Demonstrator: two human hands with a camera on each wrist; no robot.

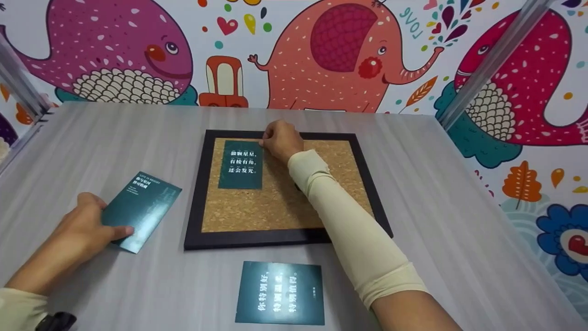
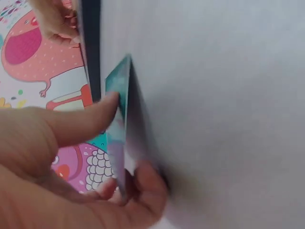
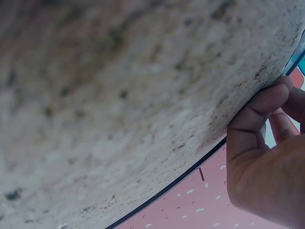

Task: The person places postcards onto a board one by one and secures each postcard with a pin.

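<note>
My left hand (image 1: 85, 223) grips a dark green card (image 1: 144, 202) with white lettering, left of the board. In the left wrist view the thumb (image 2: 90, 119) lies along one face of it, with fingers curled behind. A black-framed cork board (image 1: 243, 209) lies on the table. Against its upper left cork rests another green card (image 1: 241, 165) with three lines of white characters. My right hand (image 1: 282, 140) has thumb and finger pinched together at that card's upper right corner. Whatever is between those fingertips is hidden. The right wrist view shows them close against the cork (image 3: 119, 119).
A third green card (image 1: 280, 294) lies sideways on the table in front of the board. The grey wood-grain table (image 1: 459, 239) meets a wall panel (image 1: 239, 27) with cartoon animals at the back. Metal posts (image 1: 496, 64) stand at the table's far corners.
</note>
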